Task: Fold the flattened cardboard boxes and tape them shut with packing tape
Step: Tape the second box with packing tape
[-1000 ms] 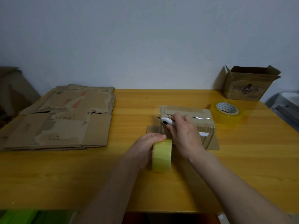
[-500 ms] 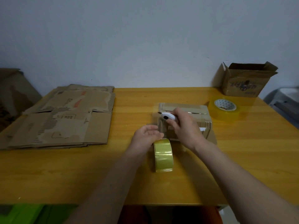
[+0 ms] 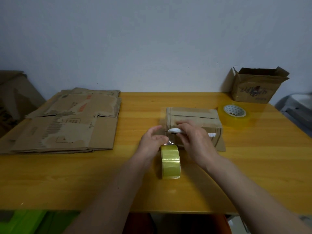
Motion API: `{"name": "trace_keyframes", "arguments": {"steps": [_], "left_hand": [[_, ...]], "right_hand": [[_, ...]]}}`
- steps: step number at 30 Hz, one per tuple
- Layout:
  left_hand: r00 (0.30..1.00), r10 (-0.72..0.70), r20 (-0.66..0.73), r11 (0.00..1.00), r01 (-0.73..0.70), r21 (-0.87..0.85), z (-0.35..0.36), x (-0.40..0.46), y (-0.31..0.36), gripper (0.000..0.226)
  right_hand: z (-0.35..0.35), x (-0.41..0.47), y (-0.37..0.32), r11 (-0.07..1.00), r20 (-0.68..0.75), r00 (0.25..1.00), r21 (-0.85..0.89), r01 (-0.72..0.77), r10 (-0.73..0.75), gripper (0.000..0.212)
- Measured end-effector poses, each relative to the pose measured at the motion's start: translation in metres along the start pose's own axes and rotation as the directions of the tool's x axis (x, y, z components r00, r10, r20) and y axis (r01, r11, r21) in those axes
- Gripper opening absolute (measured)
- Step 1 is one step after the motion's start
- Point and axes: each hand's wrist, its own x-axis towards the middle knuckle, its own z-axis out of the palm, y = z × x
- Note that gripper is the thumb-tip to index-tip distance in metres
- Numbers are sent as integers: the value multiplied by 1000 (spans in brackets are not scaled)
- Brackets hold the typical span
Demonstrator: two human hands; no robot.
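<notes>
A small folded cardboard box (image 3: 194,117) stands mid-table with clear tape along its top seam. A yellow tape roll (image 3: 170,162) stands on edge just in front of it, with a strip of clear tape running up from the roll to the box. My left hand (image 3: 152,141) pinches that strip just above the roll. My right hand (image 3: 194,139) holds a small white cutter (image 3: 175,131) with its tip against the strip at the box's front left corner.
A stack of flattened cardboard boxes (image 3: 67,122) lies on the left of the yellow wooden table (image 3: 84,179). A second tape roll (image 3: 234,114) lies flat behind the box on the right. An open cardboard box (image 3: 255,86) stands at the far right corner.
My left hand let go of the roll's side and rose to pinch the tape strip above it. My right hand brought the cutter down from the box top to its front corner.
</notes>
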Motion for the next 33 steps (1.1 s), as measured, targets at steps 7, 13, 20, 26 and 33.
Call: {"name": "trace_keyframes", "arguments": {"steps": [7, 13, 20, 26, 33], "left_hand": [[1000, -19, -20, 999, 18, -29, -2, 3, -2, 67], [998, -56, -23, 998, 55, -27, -2, 6, -3, 74], [999, -50, -12, 998, 50, -25, 1, 7, -4, 72], [999, -44, 17, 999, 44, -21, 3, 7, -5, 69], [1000, -14, 12, 999, 13, 35, 3, 8, -5, 64]], "right_hand": [[2, 1, 0, 995, 29, 999, -99, 22, -19, 16], [-1, 1, -4, 983, 71, 996, -170, 69, -58, 14], [0, 0, -1, 941, 126, 991, -325, 92, -53, 21], [-22, -15, 16, 967, 13, 1000, -253, 30, -27, 12], [-20, -57, 46, 835, 300, 815, 93, -542, 495, 24]]}}
